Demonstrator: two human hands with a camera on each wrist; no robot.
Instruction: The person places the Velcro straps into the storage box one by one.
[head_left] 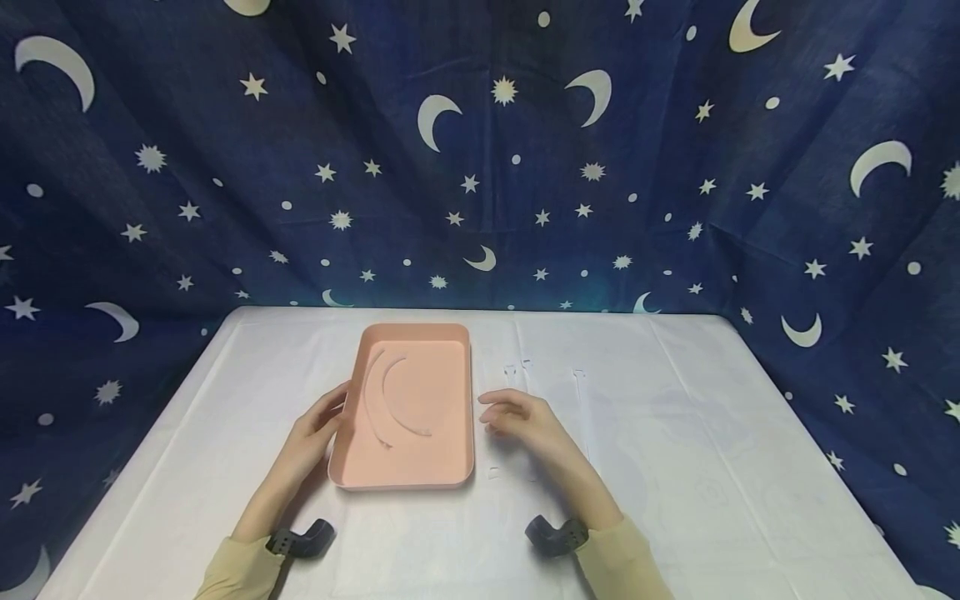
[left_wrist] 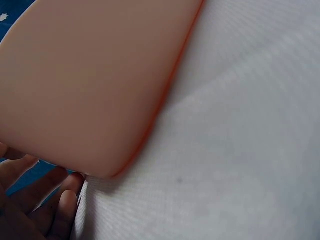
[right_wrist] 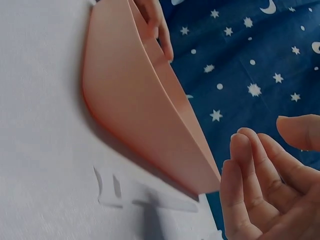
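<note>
A shallow pink tray [head_left: 442,392] lies on the white table, with two thin, curved pale strips [head_left: 386,400] inside it. My left hand [head_left: 311,429] is at the tray's left side, its fingertips right at the outer wall in the left wrist view. To the right of the tray hovers my right hand [head_left: 525,417], fingers loosely bent and thumb apart, holding nothing. In the right wrist view its fingers [right_wrist: 240,150] overlap the tray's near corner. Beyond and beside this hand, several thin translucent strips [head_left: 579,400] with small end pieces lie on the cloth.
A white cloth [head_left: 712,433] covers the table, with faint creases. Behind it hangs a dark blue curtain [head_left: 517,242] with moons and stars. A black wrist mount [head_left: 303,540] sits on the left wrist, another mount [head_left: 555,536] on the right.
</note>
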